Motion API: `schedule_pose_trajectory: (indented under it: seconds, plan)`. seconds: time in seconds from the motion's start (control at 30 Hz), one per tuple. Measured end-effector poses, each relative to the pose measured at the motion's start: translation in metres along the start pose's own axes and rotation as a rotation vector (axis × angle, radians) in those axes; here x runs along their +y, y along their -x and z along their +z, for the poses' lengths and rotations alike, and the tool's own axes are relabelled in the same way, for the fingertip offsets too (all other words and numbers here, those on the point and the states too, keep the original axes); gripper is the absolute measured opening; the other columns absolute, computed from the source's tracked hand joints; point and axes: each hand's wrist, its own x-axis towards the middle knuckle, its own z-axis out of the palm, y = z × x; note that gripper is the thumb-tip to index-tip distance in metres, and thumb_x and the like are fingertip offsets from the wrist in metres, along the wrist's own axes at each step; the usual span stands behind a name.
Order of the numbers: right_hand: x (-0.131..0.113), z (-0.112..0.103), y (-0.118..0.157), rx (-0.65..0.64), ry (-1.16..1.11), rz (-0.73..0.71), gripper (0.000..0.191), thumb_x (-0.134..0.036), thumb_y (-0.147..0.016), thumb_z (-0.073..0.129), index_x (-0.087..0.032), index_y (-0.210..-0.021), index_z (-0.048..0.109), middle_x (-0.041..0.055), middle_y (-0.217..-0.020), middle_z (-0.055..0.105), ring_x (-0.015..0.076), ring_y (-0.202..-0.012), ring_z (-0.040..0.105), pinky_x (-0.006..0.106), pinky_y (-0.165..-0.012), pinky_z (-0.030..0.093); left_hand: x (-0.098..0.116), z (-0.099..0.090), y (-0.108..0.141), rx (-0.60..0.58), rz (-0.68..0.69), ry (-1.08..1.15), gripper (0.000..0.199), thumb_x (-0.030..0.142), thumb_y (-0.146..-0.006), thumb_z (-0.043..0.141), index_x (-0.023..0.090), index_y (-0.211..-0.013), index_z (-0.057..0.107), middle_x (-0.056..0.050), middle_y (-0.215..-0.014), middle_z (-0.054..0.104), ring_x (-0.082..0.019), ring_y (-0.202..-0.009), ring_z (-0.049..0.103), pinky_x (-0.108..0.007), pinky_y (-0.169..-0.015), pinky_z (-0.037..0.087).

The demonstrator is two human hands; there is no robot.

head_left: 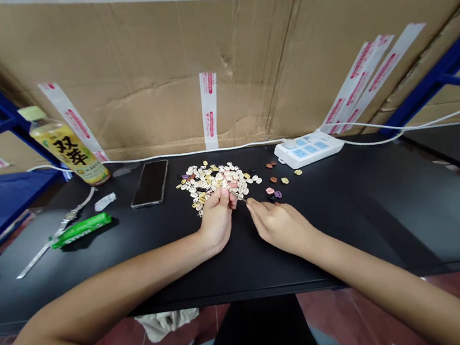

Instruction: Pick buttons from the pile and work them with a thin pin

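My left hand (217, 223) is closed at the near edge of a pile, its thumb and fingers pinched together; whatever they hold is too small and covered to name. In my right hand (282, 223) is a thin metal tool (238, 196), whose tip reaches the left fingertips. The pile of small flat cream pieces (209, 180) has a few yellow, brown, pink and purple ones mixed in. Right of it lie several loose coloured pieces, among them a pink piece (269, 190), a purple piece (278, 194) and a yellow piece (285, 181).
A phone (150, 183) lies left of the pile. Further left are a drink bottle (66, 150), crumpled white paper (104, 201), a wristwatch (69, 217) and a green packet (81, 229). A white power strip (309, 148) with its cable sits back right, before the taped cardboard (146, 64).
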Motion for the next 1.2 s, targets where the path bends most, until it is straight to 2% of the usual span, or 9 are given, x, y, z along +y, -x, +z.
schedule_pose_trajectory:
  seconds: [0.1,0.27,0.37,0.47,0.57,0.7,0.87,1.0,1.2]
  plan:
    - [0.014,-0.015,0.001,-0.009,-0.144,0.042,0.028,-0.019,-0.097,0.041,-0.009,-0.105,0.066,0.0072,-0.07,0.068,0.0167,-0.054,0.064,0.027,-0.049,0.038,0.006,-0.004,-0.001,0.004,0.019,-0.025,0.018,0.023,-0.092,0.056,0.012,-0.092,0.07,-0.002,-0.076,0.053,-0.01,-0.072,0.046,-0.023,-0.071,0.038]
    - [0.038,-0.028,-0.006,-0.076,-0.668,0.312,0.023,-0.035,-0.102,0.035,-0.021,-0.104,0.053,-0.0033,-0.065,0.055,0.0107,-0.054,0.053,0.023,-0.054,0.036,0.025,-0.005,-0.006,-0.117,0.051,-0.184,0.018,0.027,-0.081,0.07,0.014,-0.093,0.074,-0.004,-0.092,0.062,-0.009,-0.08,0.05,-0.022,-0.076,0.041]
    - [0.049,-0.022,-0.018,-0.163,-0.949,0.317,0.023,-0.039,-0.103,0.029,-0.023,-0.102,0.045,-0.0041,-0.069,0.046,0.0104,-0.058,0.045,0.023,-0.058,0.037,0.035,-0.003,-0.008,-0.208,0.03,-0.297,0.019,0.027,-0.076,0.076,0.014,-0.089,0.074,-0.004,-0.088,0.067,-0.01,-0.079,0.056,-0.024,-0.08,0.045]
    - [0.054,-0.007,-0.034,-0.171,-1.124,0.282,0.026,-0.042,-0.102,0.032,-0.022,-0.092,0.045,-0.0032,-0.073,0.043,0.0105,-0.063,0.041,0.024,-0.062,0.037,0.04,-0.003,-0.011,-0.249,0.005,-0.387,0.022,0.027,-0.073,0.078,0.014,-0.09,0.072,-0.005,-0.085,0.071,-0.013,-0.08,0.064,-0.029,-0.083,0.048]
    - [0.054,0.008,-0.045,-0.146,-1.231,0.234,0.026,-0.044,-0.097,0.045,-0.019,-0.089,0.05,-0.002,-0.078,0.045,0.0107,-0.068,0.041,0.025,-0.063,0.037,0.042,-0.007,-0.014,-0.269,0.01,-0.454,0.022,0.029,-0.073,0.078,0.014,-0.089,0.072,-0.005,-0.087,0.071,-0.013,-0.079,0.065,-0.028,-0.081,0.05]
    - [0.052,0.02,-0.046,-0.145,-1.292,0.242,0.026,-0.041,-0.09,0.058,-0.016,-0.084,0.056,-0.0055,-0.066,0.033,0.0085,-0.058,0.031,0.024,-0.053,0.029,0.041,-0.011,-0.018,-0.308,0.06,-0.561,0.021,0.03,-0.075,0.076,0.013,-0.087,0.071,-0.003,-0.078,0.067,-0.01,-0.07,0.06,-0.024,-0.071,0.048]
    - [0.052,0.022,-0.037,-0.171,-1.278,0.297,0.025,-0.039,-0.088,0.06,-0.014,-0.084,0.06,-0.0064,-0.063,0.029,0.008,-0.055,0.028,0.025,-0.051,0.027,0.039,-0.013,-0.019,-0.372,0.076,-0.682,0.02,0.03,-0.078,0.073,0.012,-0.086,0.07,-0.003,-0.077,0.065,-0.01,-0.072,0.058,-0.025,-0.073,0.047]
    - [0.051,0.019,-0.036,-0.19,-1.323,0.318,0.026,-0.039,-0.087,0.061,-0.013,-0.084,0.061,-0.0063,-0.063,0.03,0.008,-0.055,0.028,0.025,-0.051,0.026,0.038,-0.01,-0.017,-0.386,0.087,-0.683,0.018,0.029,-0.078,0.072,0.012,-0.085,0.068,-0.003,-0.077,0.063,-0.01,-0.072,0.057,-0.025,-0.072,0.046]
    - [0.051,0.013,-0.035,-0.196,-1.374,0.441,0.032,-0.046,-0.084,0.063,-0.015,-0.084,0.061,-0.0063,-0.059,0.035,0.0069,-0.051,0.028,0.024,-0.047,0.024,0.046,-0.014,-0.023,-0.265,0.155,-0.628,0.018,0.031,-0.08,0.07,0.014,-0.085,0.065,-0.002,-0.074,0.063,-0.01,-0.071,0.058,-0.025,-0.072,0.048]
